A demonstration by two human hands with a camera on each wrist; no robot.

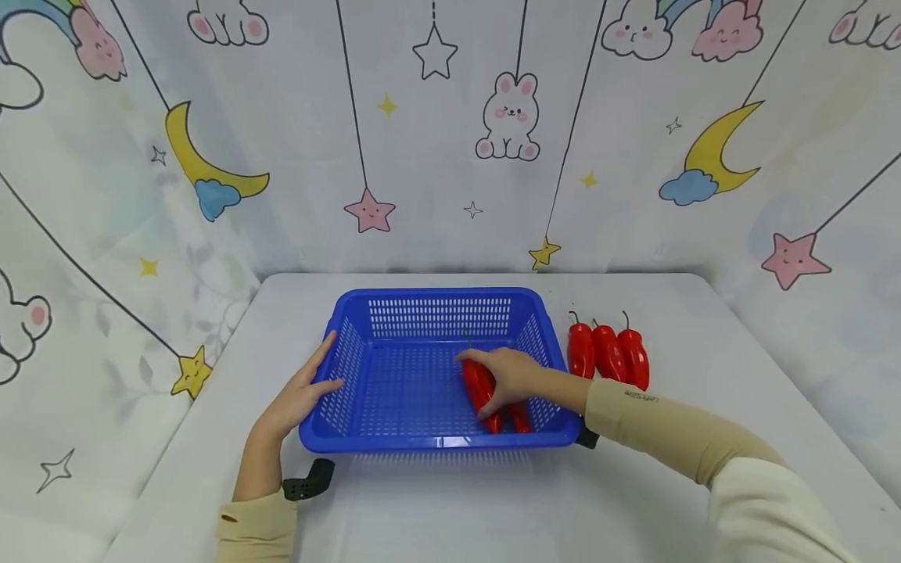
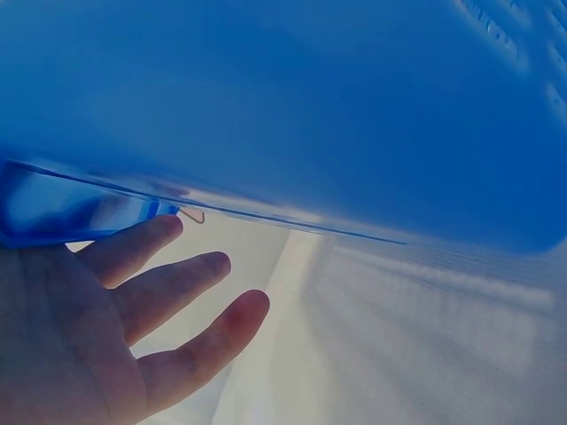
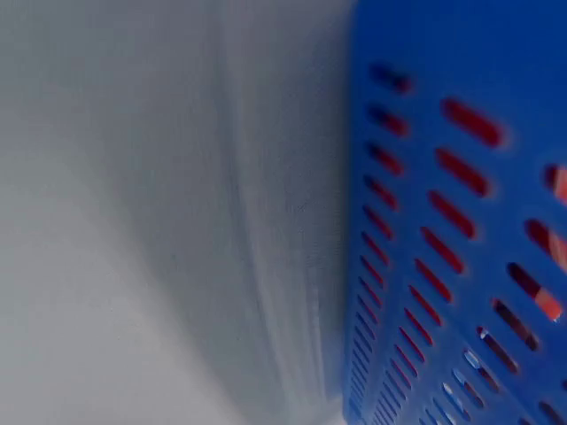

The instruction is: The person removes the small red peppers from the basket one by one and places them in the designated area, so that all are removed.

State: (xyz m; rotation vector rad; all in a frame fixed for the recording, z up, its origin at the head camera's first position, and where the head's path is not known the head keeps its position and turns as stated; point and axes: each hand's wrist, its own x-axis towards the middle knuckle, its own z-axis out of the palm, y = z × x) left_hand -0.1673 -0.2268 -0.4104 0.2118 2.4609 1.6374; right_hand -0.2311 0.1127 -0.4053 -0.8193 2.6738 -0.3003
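Note:
A blue plastic basket (image 1: 436, 293) with slotted walls stands on the white table. Inside it, toward the right, my right hand (image 1: 512, 377) grips a red pepper (image 1: 476, 383) with fingers and thumb around its sides. Another red pepper (image 1: 519, 417) lies beside it, partly covered by that hand. At the basket's left rim, my left hand (image 1: 299, 399) touches the edge with straight, spread fingers. The left wrist view shows those fingers (image 2: 177, 292) beneath the blue rim (image 2: 266, 106). Red shows through slots in the basket wall (image 3: 416, 266) in the right wrist view; the right hand's grip is hidden there.
Three red peppers (image 1: 609, 352) lie side by side on the table (image 1: 676, 313), right of the basket and behind the right forearm (image 1: 655, 422). A patterned cloth (image 1: 436, 156) with moons, stars and rabbits hangs behind and along the sides.

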